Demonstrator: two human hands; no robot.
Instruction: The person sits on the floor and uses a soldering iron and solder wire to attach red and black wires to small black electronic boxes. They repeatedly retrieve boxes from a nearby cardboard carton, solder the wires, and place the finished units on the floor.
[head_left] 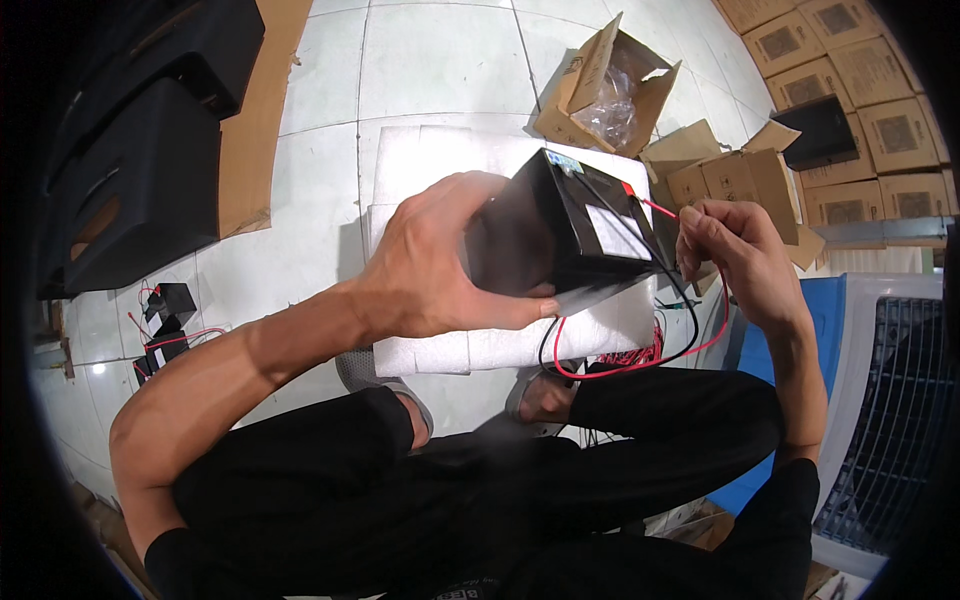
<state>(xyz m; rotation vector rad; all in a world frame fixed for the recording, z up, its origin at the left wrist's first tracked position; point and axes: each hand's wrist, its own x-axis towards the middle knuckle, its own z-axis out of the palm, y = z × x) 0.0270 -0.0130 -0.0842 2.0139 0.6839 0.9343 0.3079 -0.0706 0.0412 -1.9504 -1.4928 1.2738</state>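
A black box-shaped battery [590, 225] with a white label is held up and tilted in my left hand [425, 260], the thumb along its near edge and the fingers behind it. A red terminal shows at its right end, and a black wire runs from its upper left corner across the face. To the right, my right hand [735, 245] pinches a red wire [658, 207] between thumb and fingers, close to that red terminal. The black and red wires loop down below the battery. Beneath it lies a white foam block [425, 340].
Past the foam stands an open carton [610, 95] with clear plastic inside; more open cartons [735, 180] sit to its right. Stacked boxes [850, 65] line the far right. A blue and white appliance [850, 400] is at right, black cases [150, 190] at left, small batteries [170, 308] on the floor.
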